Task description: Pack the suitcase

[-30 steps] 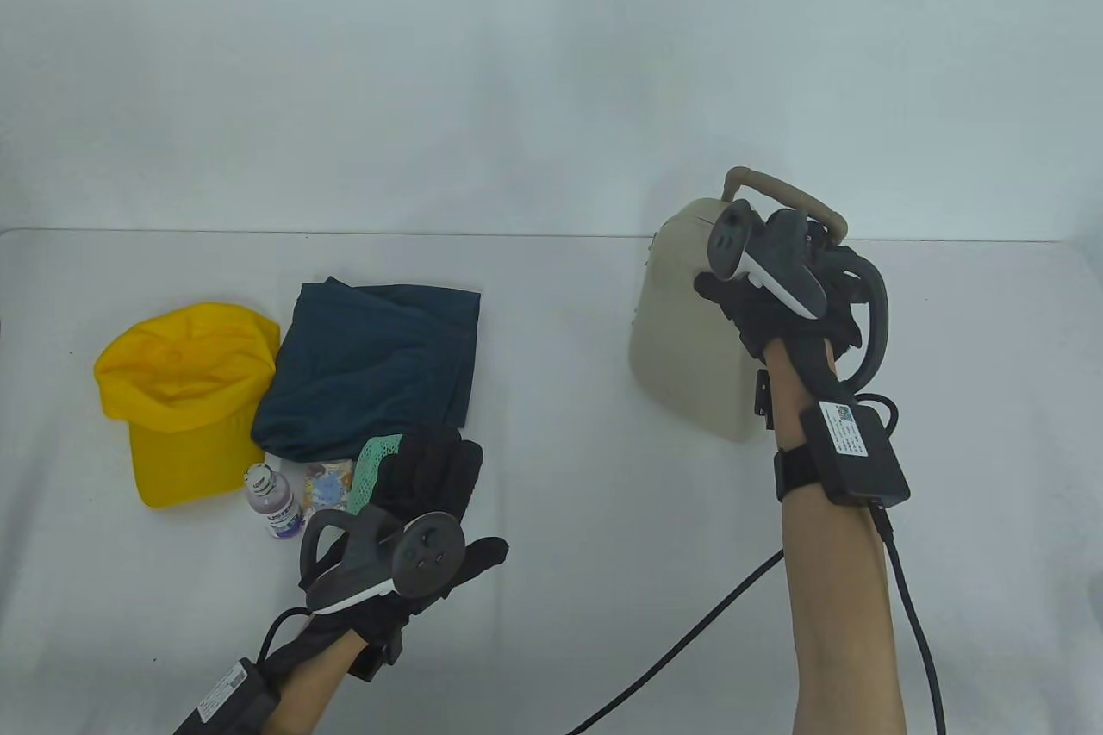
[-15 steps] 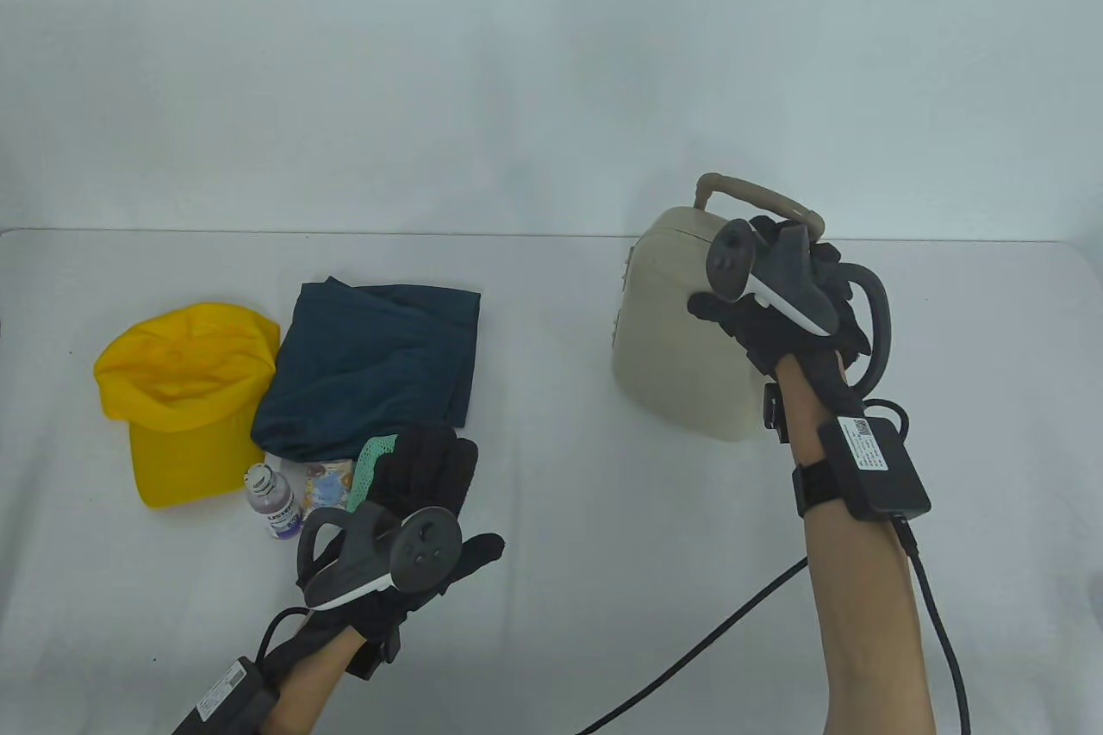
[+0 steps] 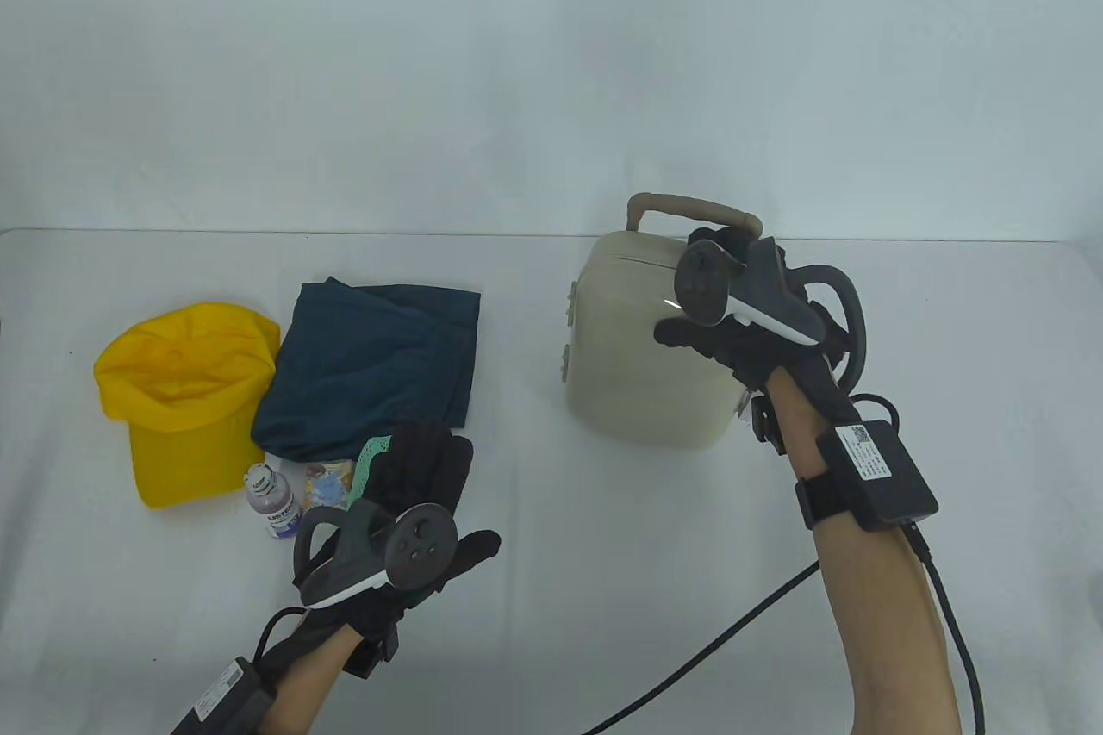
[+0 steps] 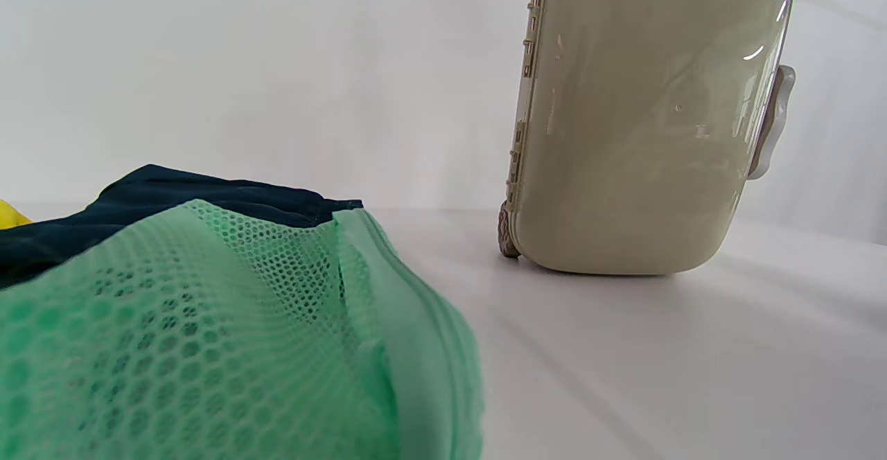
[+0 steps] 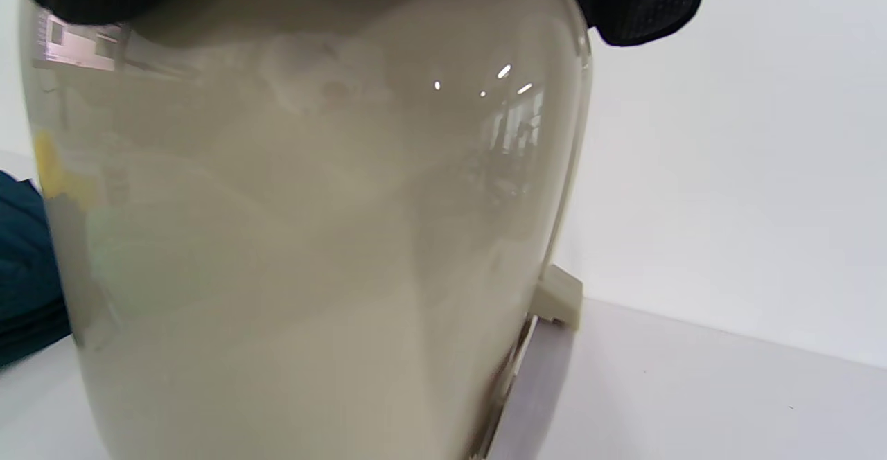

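Note:
A small beige hard-shell suitcase (image 3: 638, 347) stands upright and closed on the white table, with a tan handle (image 3: 689, 211) on top. It also shows in the left wrist view (image 4: 644, 120) and fills the right wrist view (image 5: 305, 238). My right hand (image 3: 732, 313) grips its top right side, near the handle. My left hand (image 3: 414, 485) rests flat, fingers spread, on a green mesh pouch (image 3: 372, 464) at the front left; the pouch also shows in the left wrist view (image 4: 208, 335).
A yellow cap (image 3: 185, 395), folded dark teal clothing (image 3: 375, 364), a small purple bottle (image 3: 274, 502) and a small colourful packet (image 3: 326, 483) lie at the left. A black cable (image 3: 689, 657) trails from my right wrist across the table's front.
My right hand has moved the suitcase leftward toward the table's middle and turned it. My left hand has stayed on the mesh pouch.

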### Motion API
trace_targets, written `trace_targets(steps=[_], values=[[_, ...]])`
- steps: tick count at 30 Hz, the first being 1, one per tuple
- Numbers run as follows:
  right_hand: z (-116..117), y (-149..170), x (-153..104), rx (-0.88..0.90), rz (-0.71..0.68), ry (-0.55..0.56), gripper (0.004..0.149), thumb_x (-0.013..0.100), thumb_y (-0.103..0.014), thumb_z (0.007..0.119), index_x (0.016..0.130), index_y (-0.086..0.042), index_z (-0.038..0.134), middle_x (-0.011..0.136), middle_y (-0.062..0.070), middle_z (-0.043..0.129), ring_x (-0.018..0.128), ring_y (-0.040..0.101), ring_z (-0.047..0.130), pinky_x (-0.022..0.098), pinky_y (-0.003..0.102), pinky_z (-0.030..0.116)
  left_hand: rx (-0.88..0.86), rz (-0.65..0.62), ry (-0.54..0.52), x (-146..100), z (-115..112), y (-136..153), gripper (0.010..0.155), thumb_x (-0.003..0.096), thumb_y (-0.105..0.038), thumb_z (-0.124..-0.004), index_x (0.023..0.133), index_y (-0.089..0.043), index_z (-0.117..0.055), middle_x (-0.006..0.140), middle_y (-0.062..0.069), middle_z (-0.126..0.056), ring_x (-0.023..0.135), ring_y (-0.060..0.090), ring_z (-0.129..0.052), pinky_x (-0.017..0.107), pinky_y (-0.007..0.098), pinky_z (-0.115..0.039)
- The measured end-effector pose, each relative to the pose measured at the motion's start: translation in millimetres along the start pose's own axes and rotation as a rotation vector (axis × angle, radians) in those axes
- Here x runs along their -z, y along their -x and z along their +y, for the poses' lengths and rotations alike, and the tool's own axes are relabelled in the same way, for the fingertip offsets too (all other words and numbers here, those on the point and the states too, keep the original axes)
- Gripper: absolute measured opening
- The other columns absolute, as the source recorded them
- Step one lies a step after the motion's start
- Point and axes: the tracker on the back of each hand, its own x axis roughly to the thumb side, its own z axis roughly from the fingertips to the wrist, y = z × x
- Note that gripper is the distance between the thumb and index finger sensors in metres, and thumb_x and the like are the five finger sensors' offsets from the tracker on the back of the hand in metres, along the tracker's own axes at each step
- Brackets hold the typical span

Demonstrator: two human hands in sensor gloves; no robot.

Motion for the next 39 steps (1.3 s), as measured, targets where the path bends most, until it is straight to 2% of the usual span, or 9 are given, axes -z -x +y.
trace_targets(steps=[15, 18, 24, 27, 31, 33, 36, 39], values=[[-1.2, -25.5, -23.7, 0.001, -0.176, 0.006, 0.102, 0.039, -0.074, 0.066, 0.115, -0.02, 0.025, 0.124, 0.012, 0.036, 0.111, 0.051, 0.057, 0.077, 0.06, 0.063, -0.019, 0.045, -0.002, 3.5, 4.6, 9.2, 0.095, 0.0479, -0.07, -0.055, 0.115, -0.016, -0.016, 0.122, 0.018, -0.013, 0.112, 0.047, -0.016, 0.082, 0.057, -0.035], [-2.2, -27.2, -30.0, -0.013, -0.198, -0.003, 0.102, 0.04, -0.074, 0.066, 0.115, -0.019, 0.024, 0.124, 0.012, 0.036, 0.11, 0.05, 0.058, 0.077, 0.061, 0.061, -0.092, 0.035, 0.015, 8.5, 10.9, 6.1, 0.095, 0.0482, -0.07, -0.055, 0.115, -0.016, -0.016, 0.122, 0.018, -0.013, 0.112, 0.047, -0.016, 0.082, 0.058, -0.035], [-0.5, -29.7, -36.2, -0.058, -0.197, -0.004, 0.103, 0.039, -0.073, 0.067, 0.115, -0.02, 0.022, 0.124, 0.011, 0.034, 0.111, 0.049, 0.057, 0.078, 0.063, 0.058, -0.081, 0.07, 0.067, 36.2, 27.5, -11.9, 0.096, 0.0482, -0.07, -0.056, 0.116, -0.015, -0.016, 0.122, 0.019, -0.015, 0.112, 0.048, -0.019, 0.081, 0.058, -0.038], [-0.2, -33.4, -39.7, -0.137, -0.167, 0.014, 0.103, 0.038, -0.073, 0.067, 0.115, -0.022, 0.022, 0.125, 0.008, 0.035, 0.111, 0.049, 0.058, 0.076, 0.064, 0.058, -0.203, 0.123, 0.085, 58.5, 32.3, -21.7, 0.097, 0.048, -0.07, -0.058, 0.115, -0.014, -0.015, 0.122, 0.02, -0.016, 0.112, 0.049, -0.021, 0.081, 0.058, -0.039], [-0.9, -43.2, -44.0, -0.288, -0.125, 0.026, 0.103, 0.037, -0.075, 0.065, 0.116, -0.023, 0.022, 0.125, 0.007, 0.039, 0.106, 0.048, 0.069, 0.072, 0.066, 0.065, -0.364, 0.204, 0.109, 79.7, 23.9, -26.2, 0.101, 0.0471, -0.07, -0.061, 0.114, -0.013, -0.01, 0.122, 0.02, -0.018, 0.113, 0.048, -0.024, 0.081, 0.057, -0.04], [-0.1, -46.7, -44.2, -0.349, -0.105, 0.01, 0.104, 0.037, -0.076, 0.063, 0.115, -0.023, 0.019, 0.125, 0.007, 0.038, 0.101, 0.047, 0.076, 0.07, 0.065, 0.068, -0.469, 0.248, 0.136, 87.9, 12.0, -25.5, 0.103, 0.0463, -0.07, -0.063, 0.113, -0.013, -0.008, 0.122, 0.02, -0.017, 0.113, 0.048, -0.023, 0.082, 0.057, -0.04], [1.6, -46.6, -42.4, -0.325, -0.101, -0.008, 0.105, 0.038, -0.076, 0.063, 0.114, -0.022, 0.015, 0.124, 0.01, 0.035, 0.096, 0.046, 0.082, 0.069, 0.064, 0.07, -0.605, 0.274, 0.159, 95.3, -8.2, -23.5, 0.106, 0.0459, -0.069, -0.066, 0.112, -0.012, -0.004, 0.122, 0.019, -0.016, 0.113, 0.048, -0.024, 0.082, 0.056, -0.041], [3.0, -43.4, -39.5, -0.294, -0.103, -0.021, 0.105, 0.038, -0.076, 0.062, 0.114, -0.023, 0.013, 0.124, 0.01, 0.032, 0.092, 0.045, 0.085, 0.067, 0.063, 0.072, -0.627, 0.308, 0.175, 103.1, -28.0, -20.2, 0.109, 0.0451, -0.069, -0.067, 0.111, -0.012, -0.001, 0.122, 0.019, -0.016, 0.113, 0.047, -0.025, 0.082, 0.055, -0.041]])
